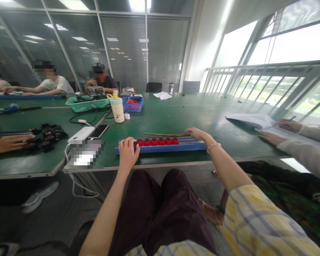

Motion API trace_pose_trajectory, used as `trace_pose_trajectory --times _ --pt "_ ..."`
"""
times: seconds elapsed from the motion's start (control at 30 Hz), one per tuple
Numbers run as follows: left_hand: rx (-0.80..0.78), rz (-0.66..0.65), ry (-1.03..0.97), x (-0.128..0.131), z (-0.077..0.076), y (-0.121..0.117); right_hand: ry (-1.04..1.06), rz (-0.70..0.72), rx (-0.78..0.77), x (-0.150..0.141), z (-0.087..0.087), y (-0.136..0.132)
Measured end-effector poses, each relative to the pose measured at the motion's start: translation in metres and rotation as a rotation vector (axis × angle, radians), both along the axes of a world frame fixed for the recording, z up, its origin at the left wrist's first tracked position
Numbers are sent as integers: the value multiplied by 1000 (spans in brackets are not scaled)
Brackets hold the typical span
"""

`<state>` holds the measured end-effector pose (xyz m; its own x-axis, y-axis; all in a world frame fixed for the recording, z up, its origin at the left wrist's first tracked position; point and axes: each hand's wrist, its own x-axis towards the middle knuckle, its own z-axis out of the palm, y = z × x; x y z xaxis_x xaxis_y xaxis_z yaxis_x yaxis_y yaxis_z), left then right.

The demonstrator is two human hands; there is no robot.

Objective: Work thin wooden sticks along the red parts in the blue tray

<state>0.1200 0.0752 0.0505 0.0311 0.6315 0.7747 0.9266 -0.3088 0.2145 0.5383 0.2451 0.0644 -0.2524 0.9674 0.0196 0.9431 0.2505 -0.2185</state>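
Note:
A blue rail lies along the near edge of the green table, with a row of red blocks on it. Several thin rods lie just beyond the blocks. My left hand curls over the rail's left part, beside the first red block. My right hand rests at the far side of the rail's right part, its fingertips at the rods' right ends. Nothing is visibly held in it.
A phone and power bank lie left of the rail, behind a pixelated object. A bottle and green basket stand beyond. A co-worker's hand is near black parts; another person's hands rest on papers.

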Motion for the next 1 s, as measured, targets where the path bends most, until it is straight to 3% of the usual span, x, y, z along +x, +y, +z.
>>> trace_pose_trajectory --times 0.23,1.0 --pt "-1 6 4 0 0 0 -105 -61 -135 -8 6 1" --pt "16 7 12 -3 -2 1 -220 -37 -243 -20 22 -7"
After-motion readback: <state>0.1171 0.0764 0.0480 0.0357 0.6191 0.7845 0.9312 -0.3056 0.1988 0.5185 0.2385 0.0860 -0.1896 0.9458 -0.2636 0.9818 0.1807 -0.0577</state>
